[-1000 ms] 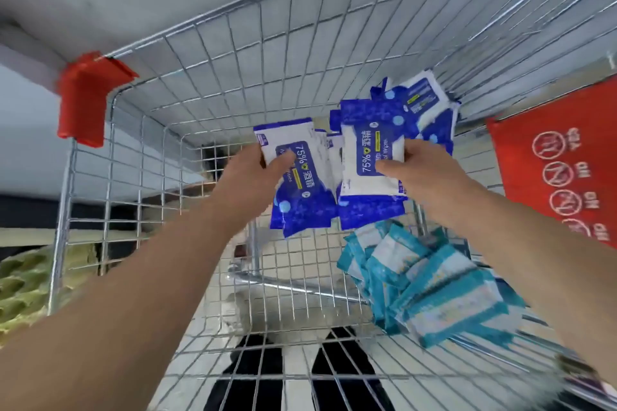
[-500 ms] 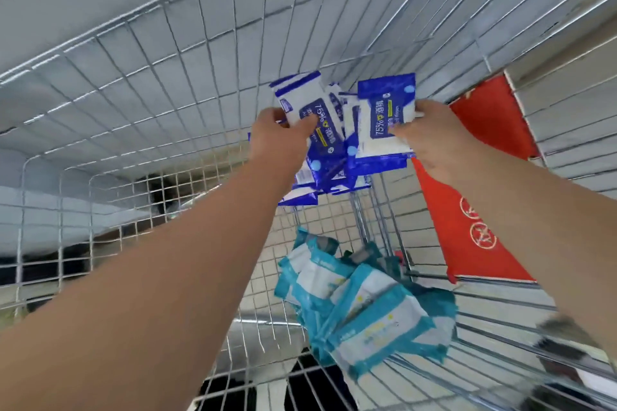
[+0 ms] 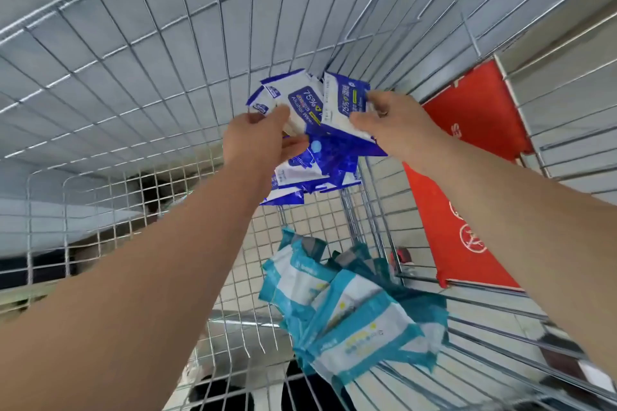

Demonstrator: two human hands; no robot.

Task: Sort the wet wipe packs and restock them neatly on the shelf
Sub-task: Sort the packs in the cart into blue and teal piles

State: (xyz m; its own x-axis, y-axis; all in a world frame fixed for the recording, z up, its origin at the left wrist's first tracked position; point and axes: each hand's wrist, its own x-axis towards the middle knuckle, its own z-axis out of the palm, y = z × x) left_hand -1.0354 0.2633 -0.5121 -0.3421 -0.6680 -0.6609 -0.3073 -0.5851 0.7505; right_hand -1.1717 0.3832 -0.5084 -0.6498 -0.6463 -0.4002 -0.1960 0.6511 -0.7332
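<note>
Inside a wire shopping cart [image 3: 133, 83], my left hand [image 3: 257, 140] grips a fan of dark blue alcohol wipe packs [image 3: 297, 103]. My right hand [image 3: 394, 123] pinches another dark blue pack [image 3: 344, 100] right beside them, its edge touching the left bunch. More dark blue packs [image 3: 310, 173] hang below both hands; which hand holds them I cannot tell. A loose pile of teal and white wipe packs [image 3: 350, 310] lies lower in the cart, near its right side.
The cart's wire walls close in at the left, far side and right. A red flap [image 3: 474, 177] with white warning symbols hangs at the right. Tiled floor shows through the mesh bottom.
Both hands have lifted the dark blue packs up toward the cart's far corner. The view has swung to the right, and the red cart corner at the left is out of sight.
</note>
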